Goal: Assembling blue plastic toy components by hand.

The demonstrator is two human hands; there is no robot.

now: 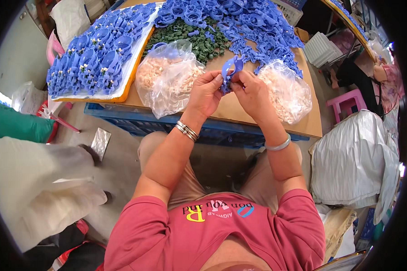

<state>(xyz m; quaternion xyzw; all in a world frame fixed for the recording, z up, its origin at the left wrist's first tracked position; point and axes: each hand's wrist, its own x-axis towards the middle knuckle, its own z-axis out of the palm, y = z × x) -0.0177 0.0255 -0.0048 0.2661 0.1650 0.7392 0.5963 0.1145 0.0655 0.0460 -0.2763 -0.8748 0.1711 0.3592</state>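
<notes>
My left hand point(204, 94) pinches a blue plastic piece with a curved band point(232, 67) between thumb and fingers, above the near edge of the cardboard-topped table. Closed against the piece's lower right side is my right hand point(253, 94); any small part in its fingertips is hidden. A clear bag of small cream-coloured parts point(167, 77) lies beside my left hand, and a second such bag point(285, 92) is just right of my right hand. Behind them are a heap of dark green small parts point(199, 40) and a large pile of blue plastic pieces point(253, 22).
A yellow-edged tray point(130, 86) at the left carries rows of blue pieces with small parts on them. Below the tabletop is a blue crate point(135, 124). A pink stool point(347, 103) and a white sack point(348, 158) stand right; another person point(371, 77) sits beyond.
</notes>
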